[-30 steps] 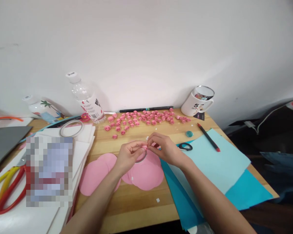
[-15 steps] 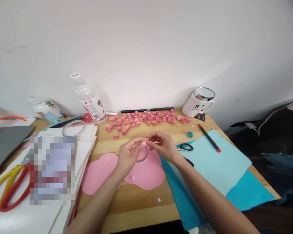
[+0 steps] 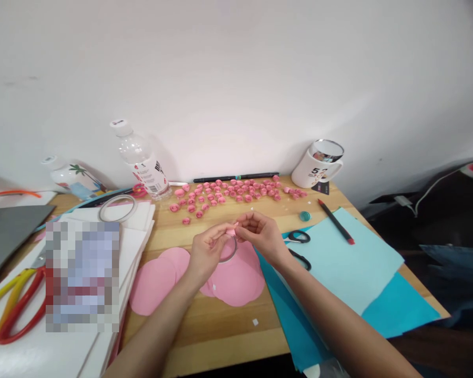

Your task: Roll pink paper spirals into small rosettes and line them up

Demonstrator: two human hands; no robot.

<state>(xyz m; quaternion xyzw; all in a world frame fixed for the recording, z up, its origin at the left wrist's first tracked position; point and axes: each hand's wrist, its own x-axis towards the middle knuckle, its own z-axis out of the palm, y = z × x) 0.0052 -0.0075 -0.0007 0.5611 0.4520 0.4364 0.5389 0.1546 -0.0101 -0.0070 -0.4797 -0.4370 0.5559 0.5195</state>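
My left hand and my right hand meet above the middle of the wooden table. Both pinch a small pink paper roll between their fingertips. A tape ring shows just beneath the hands, over pink paper circles. Several finished pink paper rolls lie scattered along the back of the table.
Black scissors lie on light blue and teal paper sheets at the right, beside a red pen. A white mug and a plastic bottle stand by the wall. White sheets, a tape ring and red-yellow scissors lie left.
Both hands stay together on the pink roll; the fingers have shifted slightly around it. The view has drifted a little.
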